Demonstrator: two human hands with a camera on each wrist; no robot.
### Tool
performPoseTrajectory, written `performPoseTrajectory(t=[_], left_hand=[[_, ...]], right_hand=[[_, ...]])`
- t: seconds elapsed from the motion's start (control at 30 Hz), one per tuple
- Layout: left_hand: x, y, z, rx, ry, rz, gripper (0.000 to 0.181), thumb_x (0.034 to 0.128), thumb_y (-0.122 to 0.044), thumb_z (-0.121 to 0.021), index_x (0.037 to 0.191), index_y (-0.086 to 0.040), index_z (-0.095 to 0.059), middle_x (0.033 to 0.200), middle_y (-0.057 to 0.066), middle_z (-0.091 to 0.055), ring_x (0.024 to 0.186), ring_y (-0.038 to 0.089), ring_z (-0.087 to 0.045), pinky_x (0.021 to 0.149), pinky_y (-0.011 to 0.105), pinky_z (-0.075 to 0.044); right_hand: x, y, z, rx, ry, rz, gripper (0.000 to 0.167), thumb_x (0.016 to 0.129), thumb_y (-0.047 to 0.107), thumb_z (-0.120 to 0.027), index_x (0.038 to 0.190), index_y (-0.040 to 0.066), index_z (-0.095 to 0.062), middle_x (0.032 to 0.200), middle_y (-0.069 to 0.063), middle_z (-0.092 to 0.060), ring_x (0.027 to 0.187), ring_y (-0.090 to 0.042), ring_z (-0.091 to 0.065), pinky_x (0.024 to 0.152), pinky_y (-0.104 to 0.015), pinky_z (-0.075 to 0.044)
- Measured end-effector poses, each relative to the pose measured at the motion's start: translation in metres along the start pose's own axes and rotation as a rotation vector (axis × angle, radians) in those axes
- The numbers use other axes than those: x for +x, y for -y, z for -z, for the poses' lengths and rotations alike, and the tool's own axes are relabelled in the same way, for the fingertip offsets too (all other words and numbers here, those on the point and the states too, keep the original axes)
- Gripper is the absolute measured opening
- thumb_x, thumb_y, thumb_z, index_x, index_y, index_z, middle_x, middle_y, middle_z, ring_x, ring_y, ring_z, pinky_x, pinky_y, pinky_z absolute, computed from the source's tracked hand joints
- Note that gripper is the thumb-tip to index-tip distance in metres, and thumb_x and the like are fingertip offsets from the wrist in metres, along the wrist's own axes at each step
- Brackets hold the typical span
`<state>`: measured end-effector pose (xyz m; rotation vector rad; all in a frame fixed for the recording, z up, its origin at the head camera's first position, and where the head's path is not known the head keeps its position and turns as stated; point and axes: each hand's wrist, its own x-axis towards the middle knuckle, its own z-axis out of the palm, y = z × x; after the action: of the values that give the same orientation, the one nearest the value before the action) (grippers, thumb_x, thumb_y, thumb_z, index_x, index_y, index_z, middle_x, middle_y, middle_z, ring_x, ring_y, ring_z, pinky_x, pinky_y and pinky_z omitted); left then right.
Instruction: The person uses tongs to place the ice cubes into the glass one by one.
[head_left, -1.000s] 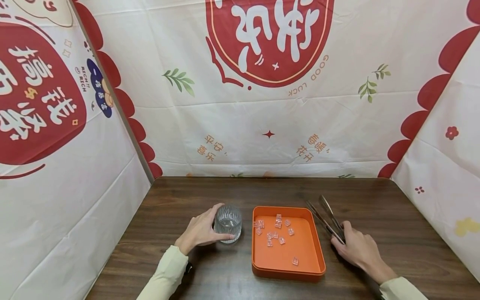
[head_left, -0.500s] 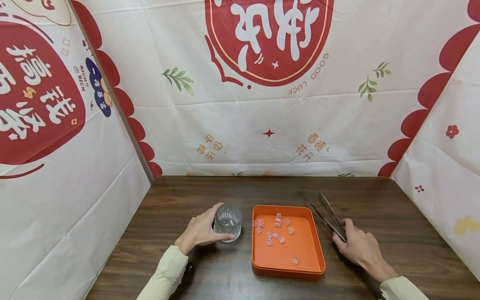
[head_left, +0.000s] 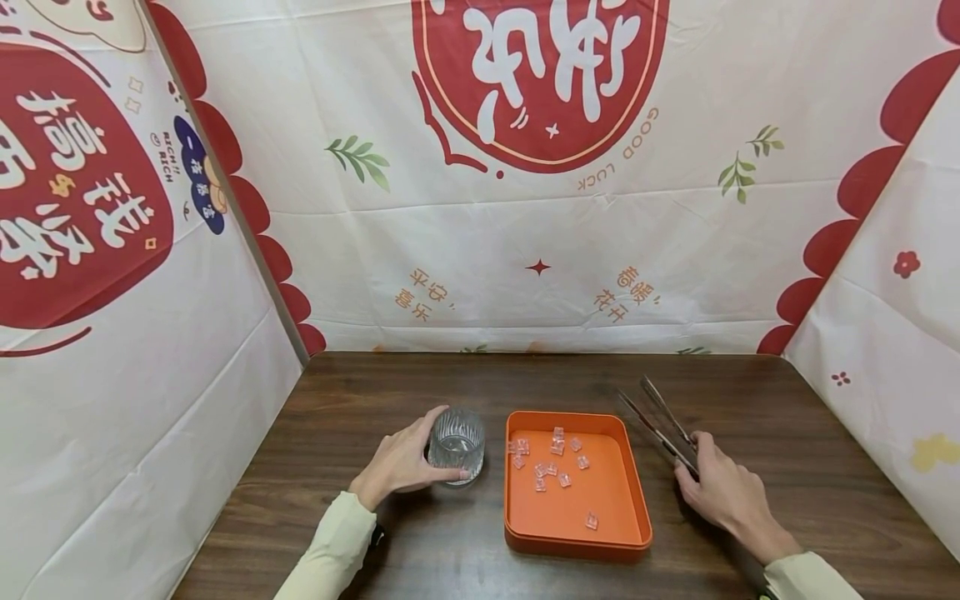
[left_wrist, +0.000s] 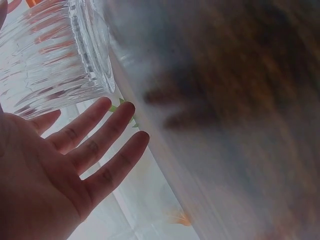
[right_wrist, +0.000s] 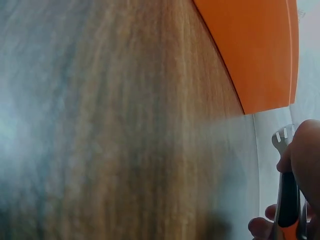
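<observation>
A clear ribbed glass (head_left: 457,446) stands on the table in the head view. My left hand (head_left: 408,458) holds it from the left, thumb at the near side and index finger behind. The left wrist view has the glass (left_wrist: 55,55) at the top left and the other fingers (left_wrist: 117,165) of that hand (left_wrist: 55,165) spread out below it. My right hand (head_left: 731,492) grips metal tongs (head_left: 660,421), their arms apart and tips pointing away. In the right wrist view the tongs (right_wrist: 287,195) show a black and orange grip, partly hidden by the fingers.
Between the hands sits a shallow orange tray (head_left: 577,546) with several small clear cubes (head_left: 564,480), most of them in its far left half. Its outer wall (right_wrist: 255,55) shows in the right wrist view. A printed white cloth (head_left: 480,242) rises behind the dark wooden table (head_left: 420,550).
My right hand has moved a little to the right and away, carrying the tongs with it. The left hand, the glass and the cubes stay where they were.
</observation>
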<state>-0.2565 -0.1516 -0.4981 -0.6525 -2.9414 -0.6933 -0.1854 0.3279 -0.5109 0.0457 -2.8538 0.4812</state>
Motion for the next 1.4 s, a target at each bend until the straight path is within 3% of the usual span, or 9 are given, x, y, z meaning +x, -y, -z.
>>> performPoseTrajectory(t=[0.23, 0.53, 0.9, 1.4], left_hand=[[0.000, 0.000, 0.000, -0.008, 0.000, 0.001, 0.110, 0.0643, -0.081, -0.070, 0.152, -0.026, -0.032, 0.138, 0.007, -0.058, 0.115, 0.028, -0.063, 0.085, 0.054, -0.050], [-0.001, -0.001, -0.001, -0.018, -0.003, 0.002, 0.108, 0.0644, -0.080, -0.070, 0.151, -0.028, -0.033, 0.138, 0.006, -0.059, 0.113, 0.028, -0.064, 0.083, 0.054, -0.050], [-0.001, -0.001, 0.000, -0.024, -0.008, 0.001, 0.108, 0.0643, -0.080, -0.070, 0.151, -0.028, -0.033, 0.137, 0.004, -0.059, 0.114, 0.025, -0.063, 0.083, 0.054, -0.050], [0.001, -0.002, 0.001, -0.088, -0.008, 0.006, 0.103, 0.0634, -0.075, -0.076, 0.145, -0.026, -0.037, 0.130, 0.006, -0.063, 0.108, 0.027, -0.065, 0.082, 0.051, -0.052]], right_hand=[[-0.001, -0.002, 0.002, -0.014, -0.008, 0.030, 0.047, 0.094, 0.021, -0.059, 0.128, -0.005, -0.040, 0.113, -0.033, -0.061, 0.075, -0.049, -0.064, 0.053, -0.058, -0.044], [0.000, -0.003, 0.006, -0.005, 0.019, 0.026, 0.047, 0.096, 0.021, -0.057, 0.129, -0.007, -0.039, 0.114, -0.033, -0.057, 0.077, -0.049, -0.063, 0.056, -0.059, -0.045], [0.004, -0.003, 0.012, -0.007, 0.057, -0.055, 0.071, 0.096, 0.061, -0.049, 0.139, 0.005, -0.039, 0.108, -0.031, -0.061, 0.080, -0.050, -0.063, 0.058, -0.060, -0.046], [0.006, -0.004, 0.017, -0.007, -0.003, -0.012, 0.058, 0.099, 0.045, -0.053, 0.130, -0.003, -0.043, 0.113, -0.029, -0.060, 0.076, -0.048, -0.063, 0.055, -0.058, -0.045]])
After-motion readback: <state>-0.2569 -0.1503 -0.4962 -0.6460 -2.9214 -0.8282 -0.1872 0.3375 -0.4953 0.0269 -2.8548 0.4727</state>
